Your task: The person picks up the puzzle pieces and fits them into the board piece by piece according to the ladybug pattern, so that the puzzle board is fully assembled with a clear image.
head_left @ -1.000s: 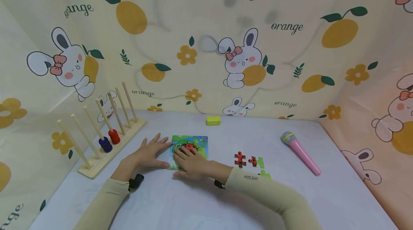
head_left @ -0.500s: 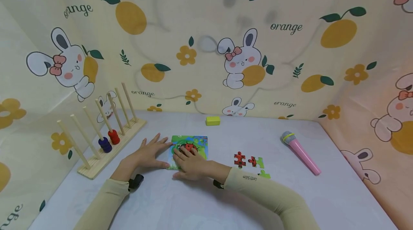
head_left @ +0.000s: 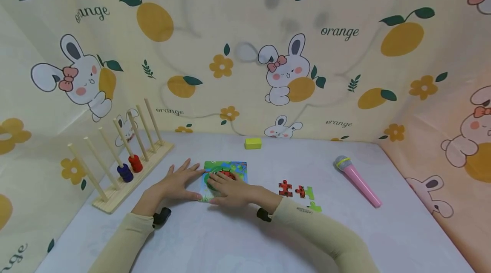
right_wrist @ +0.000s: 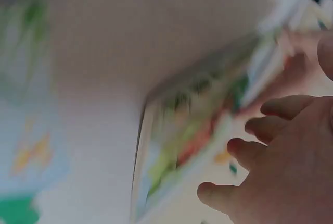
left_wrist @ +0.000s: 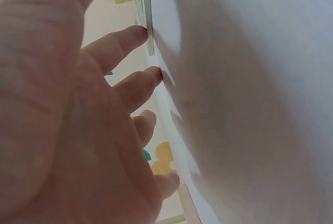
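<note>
A square ladybug jigsaw puzzle (head_left: 241,168) in a green and blue picture lies flat on the white table. My left hand (head_left: 174,185) spreads its fingers along the puzzle's left side; in the left wrist view its index fingertip (left_wrist: 139,32) touches the board's edge. Over the picture, palm down, is my right hand (head_left: 232,192), fingers extended, covering much of the ladybug. In the right wrist view these fingers look apart from the blurred puzzle (right_wrist: 182,140). To the right lie a red jigsaw piece (head_left: 285,189), red-and-green joined pieces (head_left: 305,192) and a green piece (head_left: 314,207) partly behind the sleeve.
A wooden peg stand (head_left: 149,160) with blue rings (head_left: 125,172) and red rings (head_left: 135,163) stands at the left. A yellow block (head_left: 253,143) sits at the back. On the right lies a pink toy microphone (head_left: 359,182). A printed cloth (head_left: 245,21) hangs behind.
My right hand has shifted slightly to the right over the puzzle, and its forearm has moved with it. My left hand has stayed at the puzzle's left side.
</note>
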Demonstrator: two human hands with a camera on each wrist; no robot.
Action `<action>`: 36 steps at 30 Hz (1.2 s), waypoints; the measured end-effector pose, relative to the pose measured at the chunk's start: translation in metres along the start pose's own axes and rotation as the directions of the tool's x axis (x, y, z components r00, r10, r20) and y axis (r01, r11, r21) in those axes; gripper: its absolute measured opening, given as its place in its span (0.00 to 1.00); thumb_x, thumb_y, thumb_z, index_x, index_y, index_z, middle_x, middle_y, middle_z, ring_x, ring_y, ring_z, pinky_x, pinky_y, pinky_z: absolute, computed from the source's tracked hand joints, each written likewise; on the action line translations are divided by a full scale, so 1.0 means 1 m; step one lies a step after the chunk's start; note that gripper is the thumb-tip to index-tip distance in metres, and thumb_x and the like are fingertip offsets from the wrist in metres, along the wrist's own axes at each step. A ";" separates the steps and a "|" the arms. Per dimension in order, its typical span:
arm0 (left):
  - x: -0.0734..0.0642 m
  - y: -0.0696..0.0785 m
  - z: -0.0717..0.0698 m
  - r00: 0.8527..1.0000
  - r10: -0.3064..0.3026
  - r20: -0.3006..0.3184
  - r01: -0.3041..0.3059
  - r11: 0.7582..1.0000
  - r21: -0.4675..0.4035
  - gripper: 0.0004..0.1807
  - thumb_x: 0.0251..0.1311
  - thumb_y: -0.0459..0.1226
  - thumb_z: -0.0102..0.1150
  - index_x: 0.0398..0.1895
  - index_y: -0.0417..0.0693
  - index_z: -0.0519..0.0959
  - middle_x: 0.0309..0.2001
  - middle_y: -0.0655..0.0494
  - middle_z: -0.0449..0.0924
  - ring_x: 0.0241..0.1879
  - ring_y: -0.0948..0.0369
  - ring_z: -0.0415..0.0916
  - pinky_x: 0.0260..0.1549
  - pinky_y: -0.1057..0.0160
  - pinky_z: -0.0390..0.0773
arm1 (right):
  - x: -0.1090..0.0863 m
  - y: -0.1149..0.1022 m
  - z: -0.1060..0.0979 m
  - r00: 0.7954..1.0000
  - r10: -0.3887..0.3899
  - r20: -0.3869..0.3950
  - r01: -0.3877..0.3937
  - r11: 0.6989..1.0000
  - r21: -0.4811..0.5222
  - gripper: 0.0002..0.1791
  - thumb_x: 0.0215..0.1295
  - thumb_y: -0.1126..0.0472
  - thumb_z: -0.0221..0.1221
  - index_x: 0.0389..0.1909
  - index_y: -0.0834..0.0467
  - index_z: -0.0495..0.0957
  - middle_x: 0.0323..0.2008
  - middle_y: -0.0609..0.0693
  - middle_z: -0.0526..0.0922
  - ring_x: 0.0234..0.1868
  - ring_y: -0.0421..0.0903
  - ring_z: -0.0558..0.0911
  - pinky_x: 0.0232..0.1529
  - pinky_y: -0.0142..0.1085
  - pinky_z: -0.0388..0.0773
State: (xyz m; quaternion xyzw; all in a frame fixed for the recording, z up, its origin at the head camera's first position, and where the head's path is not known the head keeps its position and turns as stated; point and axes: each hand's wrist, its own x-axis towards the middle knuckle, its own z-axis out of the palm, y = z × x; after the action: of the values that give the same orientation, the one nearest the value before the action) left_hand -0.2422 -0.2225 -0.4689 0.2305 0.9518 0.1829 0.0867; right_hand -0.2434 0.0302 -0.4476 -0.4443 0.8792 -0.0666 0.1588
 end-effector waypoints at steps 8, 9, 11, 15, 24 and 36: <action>0.004 0.000 0.000 1.000 -0.010 -0.006 0.010 1.000 0.020 0.51 0.49 0.67 0.66 0.75 0.55 0.65 0.77 0.42 0.53 0.77 0.37 0.36 0.63 0.23 0.35 | -0.059 0.050 -0.023 0.982 0.096 -0.161 -0.068 0.982 0.176 0.28 0.64 0.57 0.68 0.63 0.61 0.76 0.60 0.56 0.79 0.64 0.55 0.74 0.66 0.66 0.56; 0.004 0.000 0.000 1.000 -0.011 -0.006 0.011 1.000 0.019 0.52 0.49 0.67 0.66 0.75 0.55 0.65 0.77 0.42 0.53 0.77 0.37 0.35 0.63 0.23 0.35 | -0.068 0.057 -0.023 0.979 0.109 -0.174 -0.078 0.981 0.175 0.27 0.62 0.59 0.69 0.61 0.62 0.77 0.57 0.56 0.80 0.60 0.54 0.76 0.64 0.63 0.62; 0.004 0.000 0.000 1.000 -0.015 -0.005 0.015 1.000 0.019 0.52 0.48 0.67 0.67 0.75 0.55 0.65 0.77 0.42 0.53 0.77 0.38 0.35 0.63 0.23 0.34 | -0.086 0.070 -0.023 0.971 0.148 -0.190 -0.113 0.976 0.186 0.25 0.59 0.62 0.71 0.57 0.63 0.79 0.51 0.57 0.81 0.52 0.54 0.79 0.56 0.59 0.70; 0.003 -0.001 0.001 1.000 -0.019 -0.003 0.019 1.000 0.018 0.52 0.48 0.67 0.66 0.75 0.54 0.65 0.77 0.42 0.54 0.77 0.38 0.35 0.63 0.23 0.34 | -0.113 0.093 -0.019 0.951 0.238 -0.199 -0.197 0.959 0.205 0.25 0.56 0.64 0.72 0.55 0.63 0.79 0.45 0.54 0.78 0.42 0.50 0.76 0.45 0.52 0.71; 0.002 -0.001 0.001 1.000 -0.025 0.002 0.025 1.000 0.016 0.52 0.48 0.67 0.66 0.75 0.53 0.65 0.77 0.42 0.54 0.77 0.37 0.35 0.62 0.22 0.34 | -0.129 0.114 -0.007 0.921 0.335 -0.198 -0.302 0.937 0.175 0.31 0.50 0.65 0.75 0.58 0.61 0.78 0.45 0.53 0.77 0.46 0.51 0.75 0.43 0.51 0.71; 0.001 0.000 0.001 1.000 -0.024 0.006 0.024 1.000 0.020 0.53 0.48 0.67 0.66 0.75 0.53 0.65 0.77 0.42 0.54 0.77 0.37 0.35 0.62 0.22 0.35 | -0.130 0.112 -0.005 0.918 0.337 -0.210 -0.301 0.935 0.186 0.31 0.49 0.66 0.75 0.57 0.60 0.77 0.43 0.52 0.77 0.44 0.50 0.74 0.42 0.51 0.71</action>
State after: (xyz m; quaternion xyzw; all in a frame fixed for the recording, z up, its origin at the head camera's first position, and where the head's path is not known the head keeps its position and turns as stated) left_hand -0.2429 -0.2214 -0.4700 0.2207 0.9559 0.1716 0.0897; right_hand -0.2582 0.2011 -0.4437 -0.2703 0.9450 -0.1586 0.0939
